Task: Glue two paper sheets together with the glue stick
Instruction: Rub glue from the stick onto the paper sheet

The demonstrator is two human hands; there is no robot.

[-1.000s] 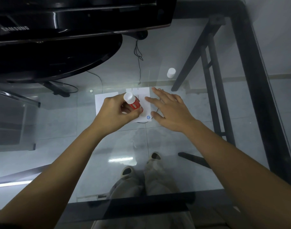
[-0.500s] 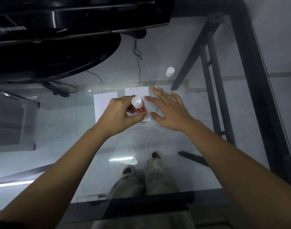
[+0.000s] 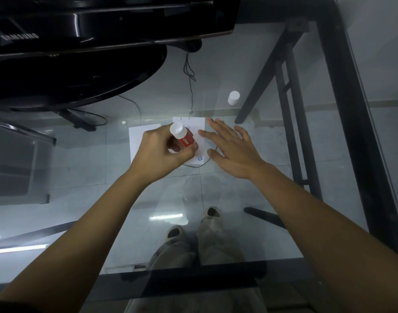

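Glue stick (image 3: pixel 182 136) gripped in left hand (image 3: pixel 158 152) over right sheet (image 3: pixel 196 141).
Right hand (image 3: pixel 233 150) lies open, flat at the sheet's 3 o'clock edge.

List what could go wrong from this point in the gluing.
1. The right hand lies flat on only the right side of the right sheet; a stroke by the glue stick in the left hand might slide or wrinkle it on the smooth glass table.
2. The left sheet lies unheld and partly hidden.
3. The cap stands apart; glue could dry.
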